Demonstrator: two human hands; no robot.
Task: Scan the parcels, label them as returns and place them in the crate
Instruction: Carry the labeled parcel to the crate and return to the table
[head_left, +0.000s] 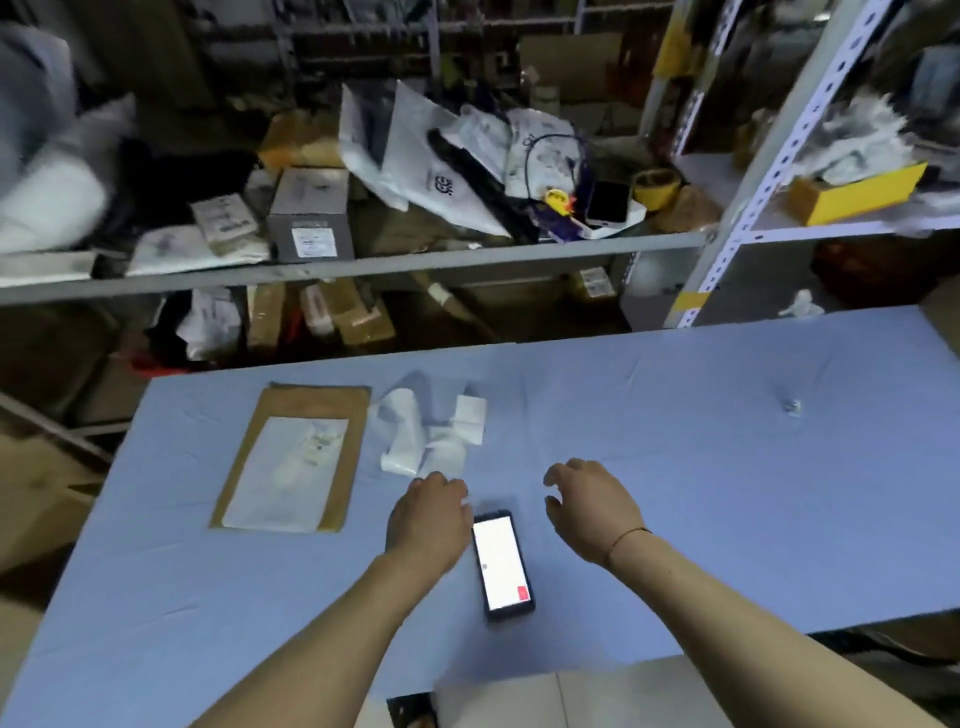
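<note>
Seemingly early on, 2 parcels, a brown envelope (291, 457) and a crumpled white bag (431, 434), lie on the blue table (727, 493) beyond the lit phone (503, 564), with no crate in view, while the left hand (428, 519) and right hand (592, 506) hover loosely curled, holding nothing.

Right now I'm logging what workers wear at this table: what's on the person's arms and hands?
Both forearms are bare, with no sleeves in view and no gloves. The left hand carries nothing on it. The right hand has a thin dark cord bracelet around the wrist. No rings or watch show.
</note>
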